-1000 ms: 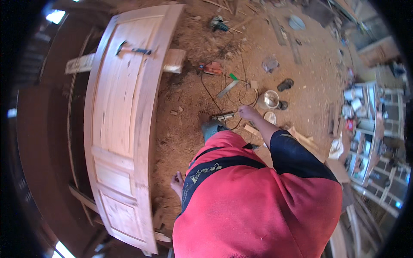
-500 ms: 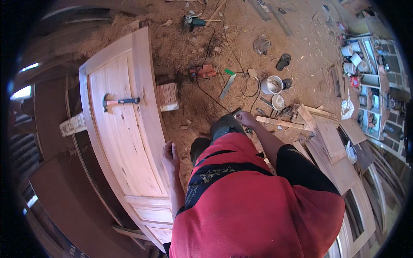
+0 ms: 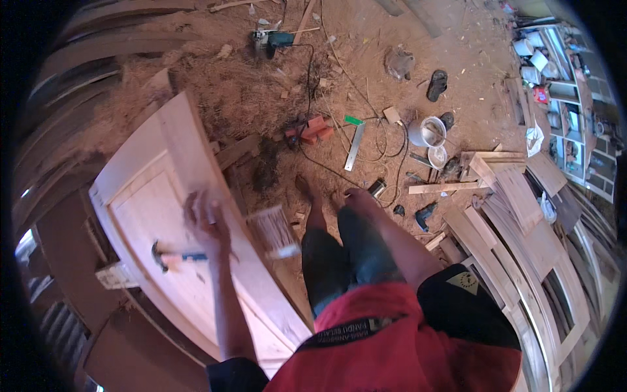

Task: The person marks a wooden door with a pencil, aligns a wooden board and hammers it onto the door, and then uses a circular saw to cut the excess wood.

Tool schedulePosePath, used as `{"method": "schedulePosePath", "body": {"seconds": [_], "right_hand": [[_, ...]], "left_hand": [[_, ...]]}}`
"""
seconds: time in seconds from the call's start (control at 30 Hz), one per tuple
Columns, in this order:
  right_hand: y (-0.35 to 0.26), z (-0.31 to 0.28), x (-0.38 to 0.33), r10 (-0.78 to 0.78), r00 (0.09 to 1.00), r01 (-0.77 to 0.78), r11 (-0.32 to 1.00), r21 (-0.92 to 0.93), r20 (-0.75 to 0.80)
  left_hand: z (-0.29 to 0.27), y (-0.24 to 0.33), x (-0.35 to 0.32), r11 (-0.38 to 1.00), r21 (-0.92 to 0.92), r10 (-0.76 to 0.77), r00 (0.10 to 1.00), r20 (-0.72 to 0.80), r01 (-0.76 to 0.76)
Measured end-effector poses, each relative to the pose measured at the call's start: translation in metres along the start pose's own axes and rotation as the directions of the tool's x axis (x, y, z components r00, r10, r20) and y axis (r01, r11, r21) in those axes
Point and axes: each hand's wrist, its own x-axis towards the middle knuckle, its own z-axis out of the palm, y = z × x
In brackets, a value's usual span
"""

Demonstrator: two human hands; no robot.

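A pale wooden panelled door (image 3: 147, 189) lies on supports at my left. On it rests a claw hammer (image 3: 172, 258) with an orange and dark blue handle. Above the panel, close to the hammer's grip end, my left hand (image 3: 209, 225) is slightly smeared by motion, its fingers apart and nothing seen in them. In front of my right leg, my right hand (image 3: 356, 198) has its fingers curled together; what is in them, if anything, is hidden. Just beside it is a dark cylinder with a shiny end (image 3: 377, 188).
Sawdust covers the floor. About it lie a green-handled try square (image 3: 354, 147), a corded power tool (image 3: 273, 40), a cordless drill (image 3: 426, 216), red blocks (image 3: 315, 130), cords and a white bucket (image 3: 428, 132). Boards and frames (image 3: 522, 215) are stacked at right, before a shelf (image 3: 567, 111).
My left hand has moved from beside the door's edge to above its surface, near the hammer. My view has shifted, and more of my legs and the drill show.
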Motion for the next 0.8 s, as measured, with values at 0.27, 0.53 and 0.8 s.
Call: {"method": "schedulePosePath", "body": {"seconds": [0.27, 0.53, 0.8], "right_hand": [[0.060, 0.157, 0.266, -0.031, 0.997, 0.031, 0.999, 0.008, 0.071], [0.124, 0.245, 0.455, -0.007, 0.993, 0.028, 0.982, 0.188, -0.115], [0.103, 0.174, 0.347, 0.068, 0.997, -0.068, 0.998, -0.005, -0.047]], "left_hand": [[0.045, -0.044, 0.016, 0.997, -0.061, -0.038, 0.999, 0.025, 0.040], [0.109, -0.063, 0.036, 0.999, -0.038, 0.025, 0.991, 0.130, -0.020], [0.399, 0.001, -0.078, 0.701, -0.411, -0.427, 0.805, 0.412, 0.582]]}}
